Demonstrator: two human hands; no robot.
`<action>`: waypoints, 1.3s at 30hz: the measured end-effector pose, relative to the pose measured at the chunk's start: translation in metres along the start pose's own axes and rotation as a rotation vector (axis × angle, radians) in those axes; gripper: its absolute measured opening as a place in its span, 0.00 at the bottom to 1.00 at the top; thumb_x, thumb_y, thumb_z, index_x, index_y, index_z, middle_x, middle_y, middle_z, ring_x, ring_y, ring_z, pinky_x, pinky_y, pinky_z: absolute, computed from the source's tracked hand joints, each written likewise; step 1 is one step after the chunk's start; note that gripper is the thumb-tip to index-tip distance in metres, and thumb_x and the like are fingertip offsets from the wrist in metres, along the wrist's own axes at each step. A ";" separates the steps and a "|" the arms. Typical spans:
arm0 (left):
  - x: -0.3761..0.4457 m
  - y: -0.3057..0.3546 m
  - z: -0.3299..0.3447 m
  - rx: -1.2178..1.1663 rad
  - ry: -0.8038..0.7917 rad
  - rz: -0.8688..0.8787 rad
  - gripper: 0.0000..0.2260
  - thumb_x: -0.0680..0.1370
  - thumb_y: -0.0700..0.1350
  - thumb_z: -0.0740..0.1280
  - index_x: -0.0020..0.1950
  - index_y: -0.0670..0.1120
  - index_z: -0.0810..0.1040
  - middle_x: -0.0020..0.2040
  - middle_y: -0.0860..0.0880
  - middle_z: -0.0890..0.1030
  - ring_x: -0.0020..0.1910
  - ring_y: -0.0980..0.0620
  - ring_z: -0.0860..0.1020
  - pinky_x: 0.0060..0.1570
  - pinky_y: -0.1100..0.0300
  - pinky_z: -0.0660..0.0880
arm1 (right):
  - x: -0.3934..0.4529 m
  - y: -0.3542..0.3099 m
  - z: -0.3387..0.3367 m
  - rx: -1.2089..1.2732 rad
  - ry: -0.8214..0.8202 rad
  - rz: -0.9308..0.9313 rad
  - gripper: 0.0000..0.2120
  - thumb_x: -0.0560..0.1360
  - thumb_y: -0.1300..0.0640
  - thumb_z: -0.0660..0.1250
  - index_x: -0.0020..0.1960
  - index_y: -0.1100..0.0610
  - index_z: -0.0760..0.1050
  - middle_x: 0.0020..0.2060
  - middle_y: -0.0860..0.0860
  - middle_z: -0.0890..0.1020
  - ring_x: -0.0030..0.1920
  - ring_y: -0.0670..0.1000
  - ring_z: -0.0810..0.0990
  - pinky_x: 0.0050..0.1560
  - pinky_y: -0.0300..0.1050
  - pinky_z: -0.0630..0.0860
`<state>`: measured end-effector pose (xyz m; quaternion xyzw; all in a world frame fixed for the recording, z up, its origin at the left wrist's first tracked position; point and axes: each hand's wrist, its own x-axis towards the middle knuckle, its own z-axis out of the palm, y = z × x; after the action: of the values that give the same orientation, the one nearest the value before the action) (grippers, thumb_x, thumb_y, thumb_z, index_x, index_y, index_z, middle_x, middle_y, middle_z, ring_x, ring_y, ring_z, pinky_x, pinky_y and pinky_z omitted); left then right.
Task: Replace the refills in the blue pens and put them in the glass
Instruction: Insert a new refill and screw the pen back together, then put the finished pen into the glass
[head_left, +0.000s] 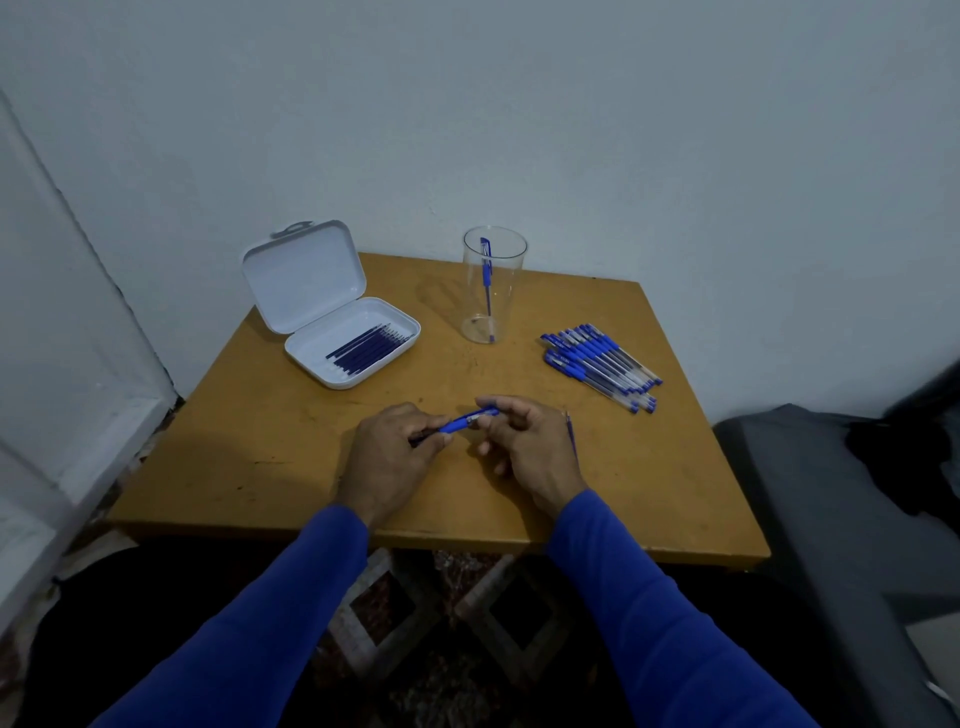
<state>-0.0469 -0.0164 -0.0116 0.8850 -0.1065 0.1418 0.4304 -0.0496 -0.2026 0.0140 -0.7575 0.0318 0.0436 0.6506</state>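
Over the middle of the wooden table (249, 457), both hands hold one blue pen (467, 420). My left hand (389, 452) grips its lower, blue-grip end. My right hand (524, 441) pinches the other end between thumb and forefinger. A thin blue refill (571, 434) lies on the table by my right hand's outer edge. The clear glass (492, 291) stands at the back with one blue pen (487, 280) upright inside. A pile of several blue pens (602, 364) lies to the right of the glass. The open white case (322, 312) at the back left holds several dark refills (371, 345).
The table stands in a corner against a pale wall. A dark grey seat (841, 519) sits to its right. The floor below has a patterned carpet (441, 623).
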 end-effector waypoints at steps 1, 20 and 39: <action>0.000 0.000 0.000 -0.008 0.003 -0.002 0.11 0.76 0.44 0.75 0.58 0.47 0.85 0.46 0.55 0.82 0.45 0.60 0.79 0.46 0.66 0.76 | 0.000 0.000 -0.001 0.001 -0.003 0.003 0.10 0.81 0.60 0.67 0.61 0.51 0.80 0.44 0.56 0.86 0.37 0.46 0.80 0.32 0.39 0.77; 0.001 -0.003 0.003 0.091 -0.013 0.066 0.11 0.77 0.44 0.73 0.60 0.46 0.84 0.48 0.53 0.82 0.46 0.59 0.78 0.49 0.64 0.76 | 0.002 -0.003 0.004 -0.054 -0.030 -0.004 0.09 0.82 0.58 0.67 0.61 0.53 0.78 0.43 0.52 0.87 0.38 0.49 0.84 0.30 0.39 0.76; 0.082 -0.019 0.025 0.331 -0.240 0.131 0.20 0.83 0.52 0.62 0.75 0.48 0.70 0.72 0.50 0.71 0.71 0.51 0.67 0.72 0.56 0.66 | 0.065 -0.104 -0.026 -0.350 0.384 -0.531 0.09 0.80 0.58 0.68 0.59 0.50 0.77 0.40 0.42 0.80 0.43 0.40 0.80 0.38 0.43 0.83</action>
<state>0.0398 -0.0301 -0.0122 0.9454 -0.1894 0.0786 0.2532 0.0269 -0.2117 0.1130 -0.8335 -0.0523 -0.2648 0.4821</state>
